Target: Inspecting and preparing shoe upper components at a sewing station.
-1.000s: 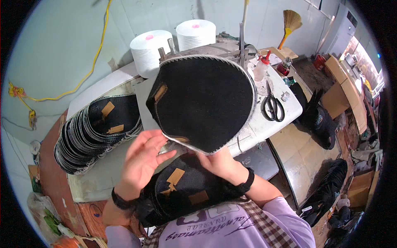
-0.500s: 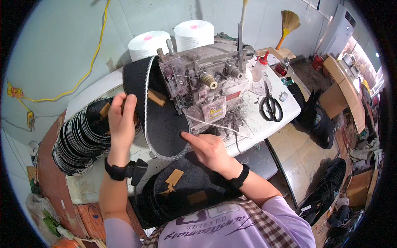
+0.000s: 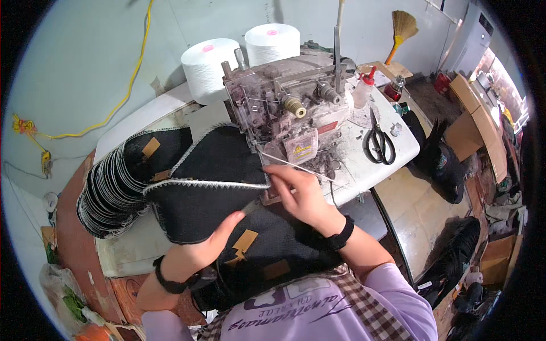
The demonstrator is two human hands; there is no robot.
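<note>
A black insole-shaped fabric piece [image 3: 205, 207] with white overlock stitching along its edge lies bent in front of the sewing machine [image 3: 290, 102]. Its near edge is in my left hand [image 3: 207, 247], the thumb stretched along it and the fingers mostly hidden beneath. At the machine's stitching end, my right hand [image 3: 298, 193] pinches the piece's right tip between thumb and fingers. A white thread or cord [image 3: 296, 167] runs just above that hand. Below both hands, close to my body, rests a pile of black pieces [image 3: 290, 236] with tan paper tags.
Many stitched pieces [image 3: 111, 187] stand in a leaning row at left. Two white thread cones [image 3: 210, 68] are behind the machine. Black-handled scissors [image 3: 379, 142] and a red-capped bottle [image 3: 364, 88] sit on the right of the white table [image 3: 352, 182]. Cardboard boxes [image 3: 478, 131] stand farther right.
The black piece has turned and swung down to the left, away from upright beside the machine. My left hand has moved down toward me; my right hand now pinches the tip.
</note>
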